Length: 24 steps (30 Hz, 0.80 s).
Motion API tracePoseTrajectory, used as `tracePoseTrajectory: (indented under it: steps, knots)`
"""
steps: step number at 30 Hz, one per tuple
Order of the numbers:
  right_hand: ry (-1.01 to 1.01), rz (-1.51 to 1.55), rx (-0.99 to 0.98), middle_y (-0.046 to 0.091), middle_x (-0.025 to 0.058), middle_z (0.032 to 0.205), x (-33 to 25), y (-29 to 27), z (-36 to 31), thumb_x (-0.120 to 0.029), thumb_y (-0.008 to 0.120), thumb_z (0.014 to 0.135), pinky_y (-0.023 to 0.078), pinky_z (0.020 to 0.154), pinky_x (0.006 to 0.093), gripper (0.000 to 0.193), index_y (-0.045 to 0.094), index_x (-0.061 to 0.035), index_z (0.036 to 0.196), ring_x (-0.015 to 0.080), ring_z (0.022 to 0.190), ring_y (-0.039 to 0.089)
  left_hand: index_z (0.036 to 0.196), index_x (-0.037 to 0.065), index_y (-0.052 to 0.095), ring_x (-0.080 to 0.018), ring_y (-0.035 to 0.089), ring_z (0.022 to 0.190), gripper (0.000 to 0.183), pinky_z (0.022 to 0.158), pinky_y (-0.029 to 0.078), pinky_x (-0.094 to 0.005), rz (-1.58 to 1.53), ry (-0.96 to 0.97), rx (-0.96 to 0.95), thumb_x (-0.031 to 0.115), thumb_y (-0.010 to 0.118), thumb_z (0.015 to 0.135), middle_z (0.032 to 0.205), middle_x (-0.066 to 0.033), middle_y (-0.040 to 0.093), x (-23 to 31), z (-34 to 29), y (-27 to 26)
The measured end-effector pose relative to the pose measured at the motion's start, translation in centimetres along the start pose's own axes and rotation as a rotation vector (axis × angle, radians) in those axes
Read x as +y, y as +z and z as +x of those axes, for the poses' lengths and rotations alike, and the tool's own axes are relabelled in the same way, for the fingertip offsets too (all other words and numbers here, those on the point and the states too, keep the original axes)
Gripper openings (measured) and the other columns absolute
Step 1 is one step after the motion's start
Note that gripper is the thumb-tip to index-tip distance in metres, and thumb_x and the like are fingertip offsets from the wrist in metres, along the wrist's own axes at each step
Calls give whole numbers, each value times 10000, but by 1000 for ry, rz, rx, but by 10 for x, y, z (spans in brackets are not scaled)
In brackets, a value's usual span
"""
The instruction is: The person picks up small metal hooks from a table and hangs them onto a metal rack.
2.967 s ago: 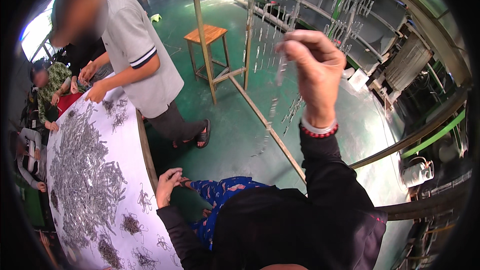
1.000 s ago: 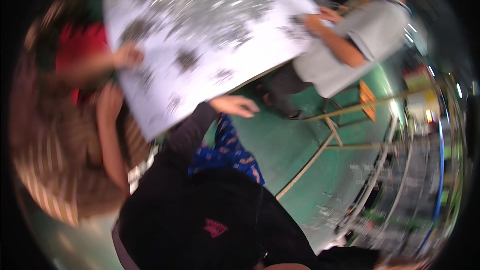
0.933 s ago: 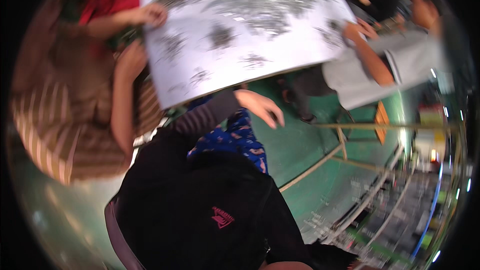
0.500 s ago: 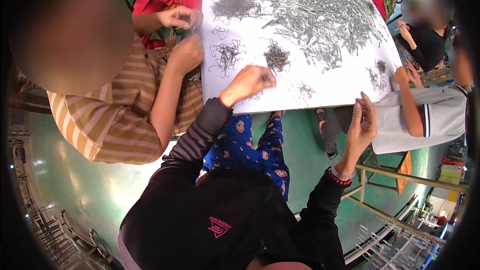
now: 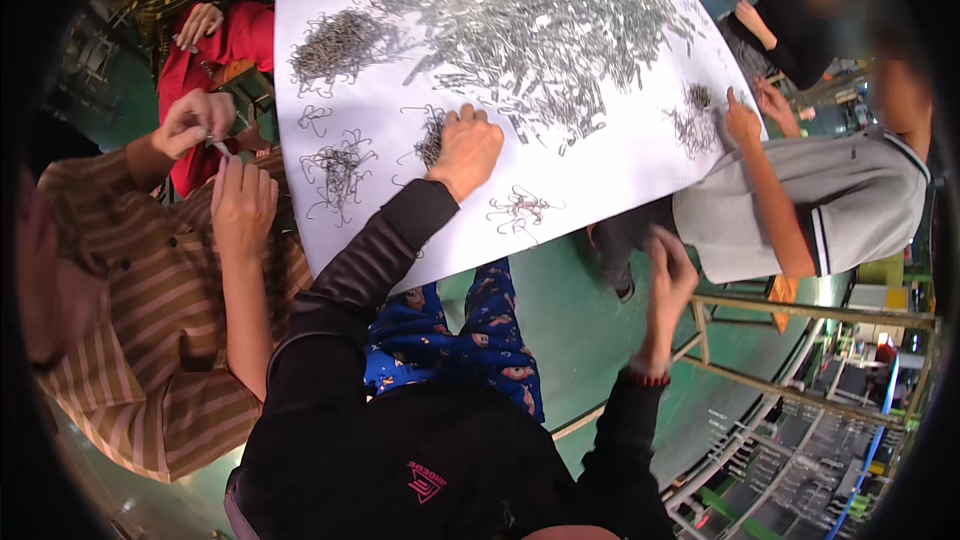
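My left hand (image 5: pixel 468 152) is over the white tabletop (image 5: pixel 400 245), at the right side of a small dark pile of bent metal hooks (image 5: pixel 429 143). Its fingers curl downward, and the back of the hand hides the fingertips and anything in them. Off the table's near edge, my right hand (image 5: pixel 670 285) is raised in the air. Motion blurs it, but the fingers look bent in toward the thumb; no object can be made out there. A loose cluster of hooks (image 5: pixel 522 208) lies nearer me, right of my left hand.
A broad heap of flat metal pieces (image 5: pixel 520 20) covers the table's far part. More hook piles (image 5: pixel 338 172) lie left and right. Co-workers' hands (image 5: pixel 245 190) work close on the left, others (image 5: pixel 742 122) at the right edge. A metal frame (image 5: pixel 800 310) stands at right.
The view has shifted, so the table appears farther left. My left hand has moved from in front of the dark hook pile to its right side. My right hand remains raised off the table.
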State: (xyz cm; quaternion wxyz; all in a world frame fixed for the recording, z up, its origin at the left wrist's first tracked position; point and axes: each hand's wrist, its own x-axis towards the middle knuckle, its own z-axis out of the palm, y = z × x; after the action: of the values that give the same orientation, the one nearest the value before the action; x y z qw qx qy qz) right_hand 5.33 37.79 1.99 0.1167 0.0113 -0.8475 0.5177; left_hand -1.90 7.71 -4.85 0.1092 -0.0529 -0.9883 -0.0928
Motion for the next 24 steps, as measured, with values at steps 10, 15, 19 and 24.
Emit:
tracePoseTrajectory:
  steps: [10,15,19,24]
  knots:
    - [-640,-601,-215,585,211,898,43,173,126,66,540,657,448,834,423,125,634,48,737,350,890,546,917,-22,474,-411,548,796,175,710,443,-464,-436,-117,168,-99,448,762,853,-244,551,-25,-1,-56]
    - [-534,-705,-351,565,218,949,16,167,112,77,563,640,489,813,414,127,632,54,745,346,975,520,949,-47,549,-202,578,575,91,510,489,-317,-969,-329,-43,-17,508,874,769,-150,579,7,-42,-77]
    - [-631,-739,-294,551,218,958,31,153,95,82,559,640,500,788,396,161,610,78,792,337,993,508,956,-75,551,-132,587,629,119,541,528,-251,-1073,-269,17,25,525,896,782,-99,578,33,-62,-82]
    - [-622,-789,-306,565,229,963,34,154,82,85,547,647,505,777,382,200,595,88,841,348,993,525,935,-65,552,-177,623,636,108,552,520,-270,-1049,-112,212,28,546,878,811,-125,603,38,-85,-101]
